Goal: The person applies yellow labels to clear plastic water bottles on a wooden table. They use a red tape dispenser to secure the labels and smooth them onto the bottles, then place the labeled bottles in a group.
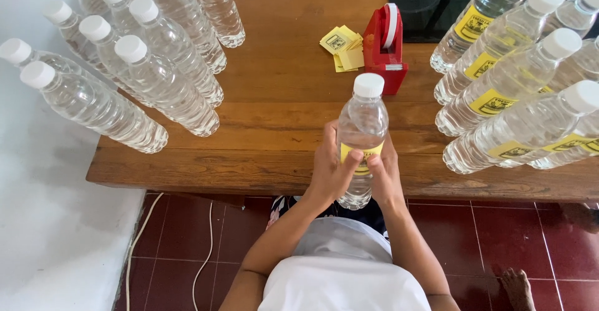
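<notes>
I hold a clear plastic water bottle [362,124] with a white cap upright over the near edge of the wooden table [281,155]. My left hand [329,167] wraps its left side, thumb pressing on a yellow label [363,155] on the bottle's front. My right hand [384,170] grips the right side, its thumb also on the label. Both hands are closed around the bottle.
Several unlabelled bottles [156,74] stand at the table's left. Several bottles with yellow labels [511,80] stand at the right. A red tape dispenser [387,49] and a small pile of yellow labels [343,46] lie at the middle back. Red floor tiles [499,236] lie below.
</notes>
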